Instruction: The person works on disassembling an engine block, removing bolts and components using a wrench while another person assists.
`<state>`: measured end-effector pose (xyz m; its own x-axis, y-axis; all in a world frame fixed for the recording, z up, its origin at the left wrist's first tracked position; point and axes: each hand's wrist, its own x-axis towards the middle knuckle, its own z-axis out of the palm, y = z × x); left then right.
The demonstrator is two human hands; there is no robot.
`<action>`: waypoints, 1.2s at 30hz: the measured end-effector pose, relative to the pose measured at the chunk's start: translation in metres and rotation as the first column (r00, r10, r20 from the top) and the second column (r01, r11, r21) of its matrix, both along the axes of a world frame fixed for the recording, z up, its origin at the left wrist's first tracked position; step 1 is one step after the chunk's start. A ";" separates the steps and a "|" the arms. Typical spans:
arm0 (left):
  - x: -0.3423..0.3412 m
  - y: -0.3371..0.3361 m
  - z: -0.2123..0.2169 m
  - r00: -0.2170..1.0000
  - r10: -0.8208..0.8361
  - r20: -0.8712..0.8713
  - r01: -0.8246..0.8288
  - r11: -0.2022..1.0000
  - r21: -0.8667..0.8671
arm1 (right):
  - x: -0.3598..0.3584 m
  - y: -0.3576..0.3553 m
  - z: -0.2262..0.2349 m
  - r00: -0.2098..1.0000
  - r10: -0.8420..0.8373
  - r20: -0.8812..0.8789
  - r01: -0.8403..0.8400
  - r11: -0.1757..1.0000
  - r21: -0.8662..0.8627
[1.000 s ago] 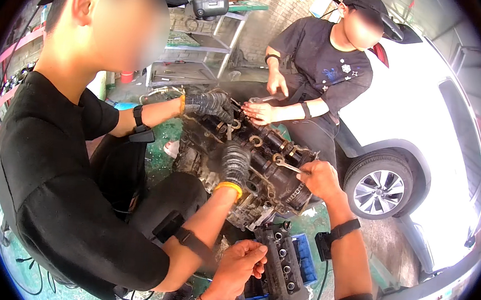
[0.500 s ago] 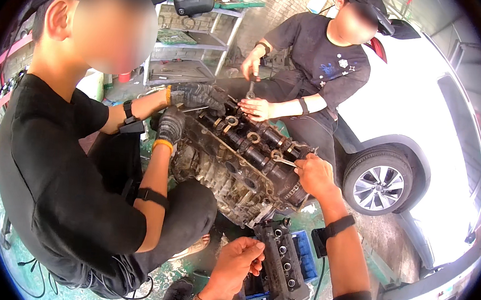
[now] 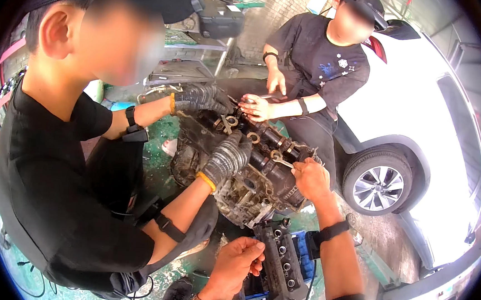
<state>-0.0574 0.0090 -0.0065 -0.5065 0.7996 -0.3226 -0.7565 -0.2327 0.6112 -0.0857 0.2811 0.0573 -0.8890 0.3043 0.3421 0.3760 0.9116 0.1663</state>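
My right hand (image 3: pixel 311 179) sits on the top edge of the engine block (image 3: pixel 250 173), fingers curled shut round a small spanner (image 3: pixel 278 159); spanner head lies on the engine's upper face, near the cam area. My left hand (image 3: pixel 236 264) hangs lower, loosely curled; can't tell if it holds anything, fingertips just beside the dark cylinder head part (image 3: pixel 280 261) lying on a blue tray (image 3: pixel 300 254) below the engine. Engine is mid-frame, tilted, on green floor. Co-worker at left in black shirt has both gloved hands on it: one grey glove (image 3: pixel 227 157) on the near side, other glove (image 3: pixel 199 98) at the far end. 2nd person opposite, bare hands (image 3: pixel 254 106) on far top of engine w/ a tool. White car (image 3: pixel 420 134) at right, wheel (image 3: pixel 380 185) close behind my wrist.
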 end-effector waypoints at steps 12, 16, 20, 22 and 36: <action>0.008 -0.004 0.006 0.999 0.010 -0.031 -0.009 1.000 0.020 | 0.001 -0.038 -0.002 0.992 -0.119 0.034 0.117 0.991 0.059; 0.017 -0.007 0.012 0.999 -0.030 -0.025 0.030 1.000 -0.007 | 0.011 -0.055 -0.004 0.989 -0.146 0.010 0.146 0.989 0.015; 0.016 -0.004 0.003 0.997 -0.058 -0.049 0.057 0.998 -0.021 | 0.014 -0.062 -0.009 0.988 -0.151 -0.019 0.151 0.988 -0.009; 0.016 -0.006 0.005 0.999 -0.042 -0.029 0.042 0.999 -0.005 | 0.015 -0.064 -0.012 0.989 -0.144 -0.042 0.147 0.988 0.052; 0.020 0.003 -0.004 0.998 -0.002 -0.064 0.004 1.000 0.030 | 0.013 -0.062 -0.015 0.976 -0.215 0.044 0.217 0.975 -0.037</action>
